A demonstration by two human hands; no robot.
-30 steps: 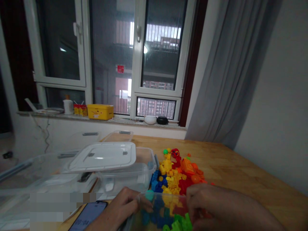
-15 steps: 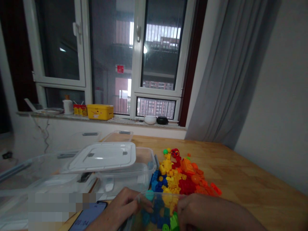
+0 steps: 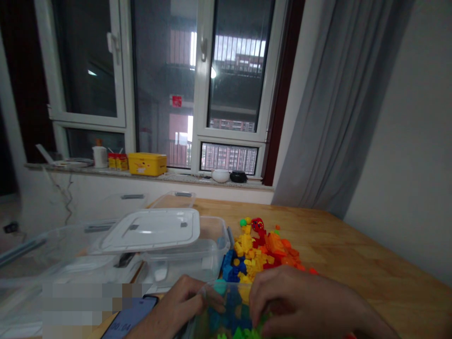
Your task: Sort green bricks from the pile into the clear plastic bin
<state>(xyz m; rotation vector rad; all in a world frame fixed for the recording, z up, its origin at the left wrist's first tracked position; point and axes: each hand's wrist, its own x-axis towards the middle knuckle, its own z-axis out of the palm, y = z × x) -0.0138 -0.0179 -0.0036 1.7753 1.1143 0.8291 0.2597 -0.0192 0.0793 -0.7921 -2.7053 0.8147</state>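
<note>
My left hand (image 3: 183,301) grips the left rim of a clear plastic box (image 3: 212,325) at the bottom centre. Over the right side of that box is my right hand (image 3: 282,296), its fingers curled down by bright green pieces (image 3: 243,333); whether it holds any of them is hidden. Beyond the box lies a heap of toy blocks, with blue pieces (image 3: 231,267) on the left, yellow pieces (image 3: 252,259) in the middle and orange and red pieces (image 3: 277,244) on the right.
Clear containers (image 3: 208,249) with a white lid (image 3: 155,228) on top stand at the left of the wooden table (image 3: 339,240). A phone (image 3: 132,315) lies beside my left forearm. On the windowsill are a yellow box (image 3: 147,164) and small pots (image 3: 221,175).
My right hand has moved up and slightly left, its fingers now over the box's right side. My left hand stays at the rim. More green pieces show low in the box.
</note>
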